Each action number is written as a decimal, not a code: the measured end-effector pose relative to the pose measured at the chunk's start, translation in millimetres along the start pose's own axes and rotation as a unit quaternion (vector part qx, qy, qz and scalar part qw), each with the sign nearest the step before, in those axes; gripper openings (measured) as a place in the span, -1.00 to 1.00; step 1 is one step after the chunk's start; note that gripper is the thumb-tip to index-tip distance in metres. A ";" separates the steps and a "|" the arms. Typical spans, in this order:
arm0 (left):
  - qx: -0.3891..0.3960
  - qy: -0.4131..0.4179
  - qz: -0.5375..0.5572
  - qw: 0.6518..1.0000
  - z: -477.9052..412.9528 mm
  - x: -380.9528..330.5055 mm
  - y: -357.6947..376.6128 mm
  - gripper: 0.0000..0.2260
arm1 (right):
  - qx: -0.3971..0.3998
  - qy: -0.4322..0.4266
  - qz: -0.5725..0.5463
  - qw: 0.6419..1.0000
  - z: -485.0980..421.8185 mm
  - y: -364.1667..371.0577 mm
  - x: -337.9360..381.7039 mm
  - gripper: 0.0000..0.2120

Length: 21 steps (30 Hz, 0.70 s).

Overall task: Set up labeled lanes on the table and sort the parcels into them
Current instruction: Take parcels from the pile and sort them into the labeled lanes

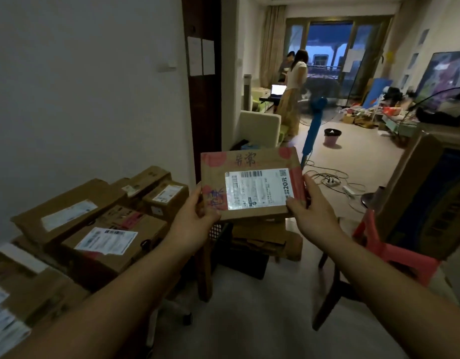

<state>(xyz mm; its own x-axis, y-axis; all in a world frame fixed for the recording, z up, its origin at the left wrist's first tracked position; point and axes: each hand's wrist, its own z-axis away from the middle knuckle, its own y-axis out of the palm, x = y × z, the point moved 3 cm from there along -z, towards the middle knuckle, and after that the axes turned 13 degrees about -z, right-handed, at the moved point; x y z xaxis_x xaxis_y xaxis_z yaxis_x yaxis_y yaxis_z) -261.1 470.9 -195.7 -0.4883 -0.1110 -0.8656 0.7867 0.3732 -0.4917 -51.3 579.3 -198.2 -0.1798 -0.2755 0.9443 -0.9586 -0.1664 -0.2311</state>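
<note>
- A flat cardboard parcel (252, 183) is held up in the air between both hands, its white shipping label (258, 189) facing the person.
- The left hand (197, 216) grips the parcel's lower left corner, thumb on its face.
- The right hand (310, 209) clasps its lower right edge, over the red tape.
- Below and left of the left hand, more labelled parcels (94, 224) lie stacked together.

Flat brown cardboard parcel (250, 183), red tape patches, white shipping label face-up, handwritten characters on top; held level in mid-air at both short edges. Further brown cardboard parcels (94, 229), white-labelled, lie stacked and crowded together at left.
</note>
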 end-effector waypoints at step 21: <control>-0.168 -0.269 0.015 0.948 -184.7 148.2 29.9 -0.50 | 0.361 0.034 0.063 0.930 -254.6 166.9 -117.6 -0.64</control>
<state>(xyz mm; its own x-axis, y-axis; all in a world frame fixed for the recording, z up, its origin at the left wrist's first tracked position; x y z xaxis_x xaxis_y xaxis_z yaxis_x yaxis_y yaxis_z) -379.7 635.7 -321.1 -0.1341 -0.5157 -0.8462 0.5882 0.6458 -0.4868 -246.3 824.9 -288.2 -0.3181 -0.2803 0.9057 -0.5354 -0.7353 -0.4156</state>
